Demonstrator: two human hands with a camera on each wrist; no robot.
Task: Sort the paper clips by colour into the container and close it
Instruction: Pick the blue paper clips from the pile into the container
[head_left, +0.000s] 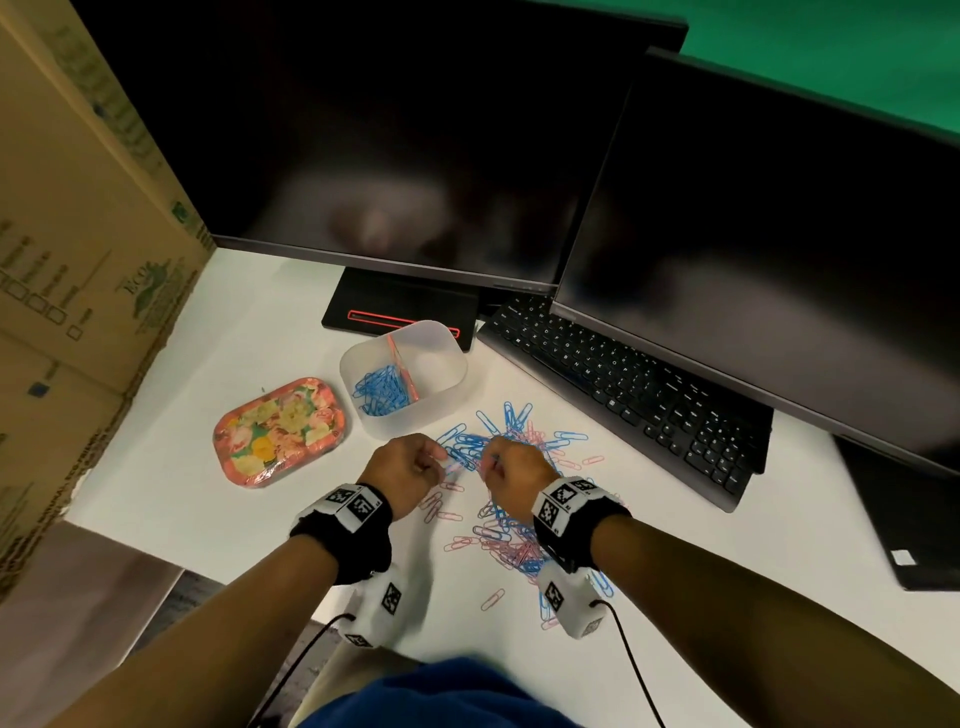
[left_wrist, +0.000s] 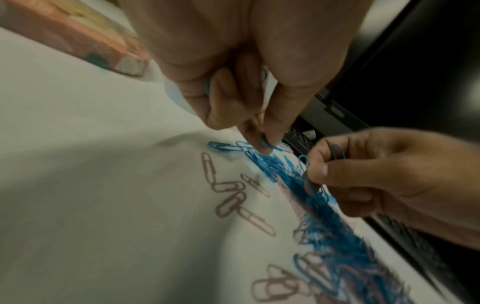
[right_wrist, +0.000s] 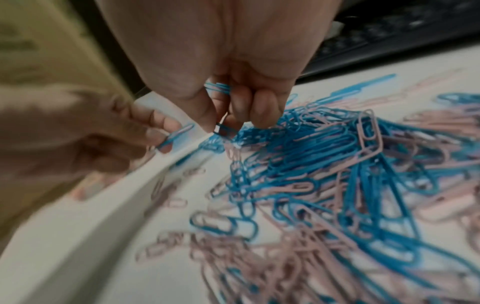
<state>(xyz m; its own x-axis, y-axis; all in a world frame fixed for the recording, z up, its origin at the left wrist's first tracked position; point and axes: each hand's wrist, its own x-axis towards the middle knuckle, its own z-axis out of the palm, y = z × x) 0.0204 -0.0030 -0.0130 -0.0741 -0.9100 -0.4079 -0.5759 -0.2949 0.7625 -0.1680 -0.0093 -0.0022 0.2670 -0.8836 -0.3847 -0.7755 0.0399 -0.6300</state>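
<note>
1. Your left hand fingers pinch a blue wire clip; your right hand curls round several blue clips.
2. Both hover over the tangled pink-and-blue pile on the white surface.
3. The frosted, rounded container, beside its floral lid, holds blue clips in its left compartment.

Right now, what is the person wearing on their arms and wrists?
Both arms are bare, with no sleeves. Each wrist has a black strap: the left wrist band and the right wrist band. On top of each sit white blocks with black-and-white square code markers. A white camera box with the same markers hangs below each wrist, and a thin black cable trails from each box.
</note>
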